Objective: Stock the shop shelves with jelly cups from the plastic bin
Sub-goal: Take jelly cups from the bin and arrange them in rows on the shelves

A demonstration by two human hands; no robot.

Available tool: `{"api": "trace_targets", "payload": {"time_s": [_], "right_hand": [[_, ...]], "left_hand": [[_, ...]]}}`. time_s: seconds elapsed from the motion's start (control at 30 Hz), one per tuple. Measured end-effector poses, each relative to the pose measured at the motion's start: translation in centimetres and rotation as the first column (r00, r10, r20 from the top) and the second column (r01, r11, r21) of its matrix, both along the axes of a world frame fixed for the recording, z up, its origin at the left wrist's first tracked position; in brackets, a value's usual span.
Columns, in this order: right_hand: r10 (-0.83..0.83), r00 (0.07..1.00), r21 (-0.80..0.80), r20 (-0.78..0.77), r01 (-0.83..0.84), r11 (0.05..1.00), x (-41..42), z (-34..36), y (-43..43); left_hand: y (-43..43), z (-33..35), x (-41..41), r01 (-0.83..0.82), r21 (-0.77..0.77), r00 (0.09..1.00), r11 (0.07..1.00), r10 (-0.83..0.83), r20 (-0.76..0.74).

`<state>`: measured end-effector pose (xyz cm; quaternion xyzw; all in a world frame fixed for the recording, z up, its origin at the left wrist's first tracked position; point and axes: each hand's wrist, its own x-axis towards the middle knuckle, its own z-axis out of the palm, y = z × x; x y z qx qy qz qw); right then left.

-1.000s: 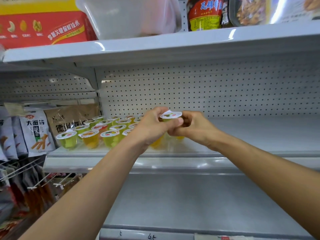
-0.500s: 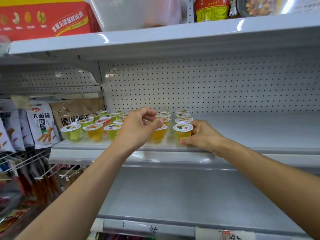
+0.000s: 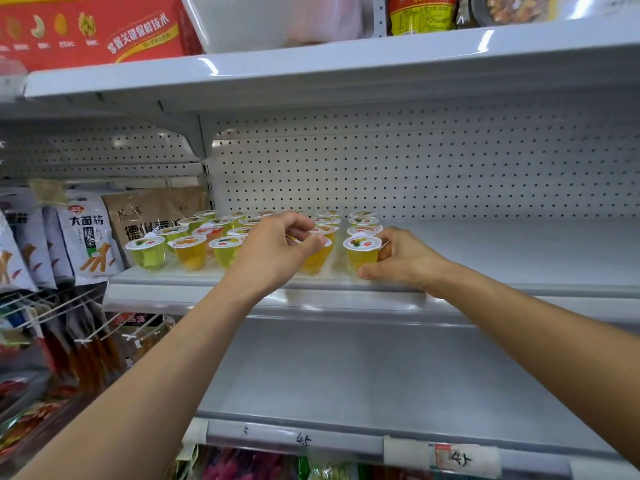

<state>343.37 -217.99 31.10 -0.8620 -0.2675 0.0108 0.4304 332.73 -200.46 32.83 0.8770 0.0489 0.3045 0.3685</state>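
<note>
Several rows of clear jelly cups (image 3: pixel 221 233) with white printed lids stand at the left of the middle shelf (image 3: pixel 502 268). My left hand (image 3: pixel 273 251) pinches the lid rim of an orange jelly cup (image 3: pixel 317 256) in the front row. To its right, my right hand (image 3: pixel 403 259) curls around a yellow jelly cup (image 3: pixel 362 252) that stands on the shelf at the row's right end; the thumb lies along the shelf edge. A translucent plastic bin (image 3: pixel 277 19) sits on the top shelf above.
Snack bags (image 3: pixel 86 233) hang and lean at the left of the cups. A red carton (image 3: pixel 90 29) and jars (image 3: pixel 420 12) stand on the top shelf. A perforated back panel (image 3: pixel 450 168) closes the rear. The lower shelf (image 3: pixel 346 375) carries price labels (image 3: pixel 450 457).
Both hands held cups together above the shelf a second ago. They have dropped and parted, and the orange and yellow cups now stand in the front row.
</note>
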Motion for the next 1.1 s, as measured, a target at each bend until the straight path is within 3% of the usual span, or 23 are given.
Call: {"api": "trace_targets", "payload": {"time_s": [0.13, 0.27, 0.4, 0.63, 0.73, 0.87, 1.0, 1.1], "right_hand": [[-0.1, 0.984, -0.178, 0.145, 0.125, 0.976, -0.8, 0.8, -1.5], [-0.065, 0.869, -0.294, 0.491, 0.236, 0.926, -2.7, 1.0, -3.2], [0.051, 0.746, -0.313, 0.664, 0.216, 0.925, -5.1, 0.2, -3.2], [0.271, 0.546, -0.347, 0.793, 0.038, 0.937, -10.1, -2.9, 2.5], [0.387, 0.488, -0.398, 0.782, -0.086, 0.913, -13.2, -5.6, 6.8], [0.565, 0.504, -0.5, 0.654, -0.272, 0.822, -16.9, -10.5, 13.7], [0.706, 0.575, -0.565, 0.414, -0.445, 0.694, -19.5, -16.1, 21.2], [0.724, 0.665, -0.564, 0.182, -0.532, 0.631, -20.4, -21.6, 26.3]], "left_hand": [[-0.5, -0.1, -0.8, -0.07, 0.185, 0.997, 0.98, 0.073, -0.012], [-0.8, -0.9, -2.5, -0.137, 0.381, 0.988, 0.914, 0.154, -0.013], [-0.5, -2.7, -5.0, -0.172, 0.473, 0.978, 0.864, 0.207, -0.023], [3.4, -7.7, -11.7, -0.199, 0.537, 0.935, 0.82, 0.324, -0.148], [6.9, -11.1, -15.4, -0.201, 0.498, 0.891, 0.843, 0.369, -0.264], [12.6, -16.2, -20.4, -0.254, 0.372, 0.8, 0.893, 0.41, -0.438], [19.1, -21.3, -24.5, -0.336, 0.226, 0.708, 0.914, 0.403, -0.58], [23.9, -26.8, -26.3, -0.37, 0.13, 0.612, 0.92, 0.346, -0.711]]}}
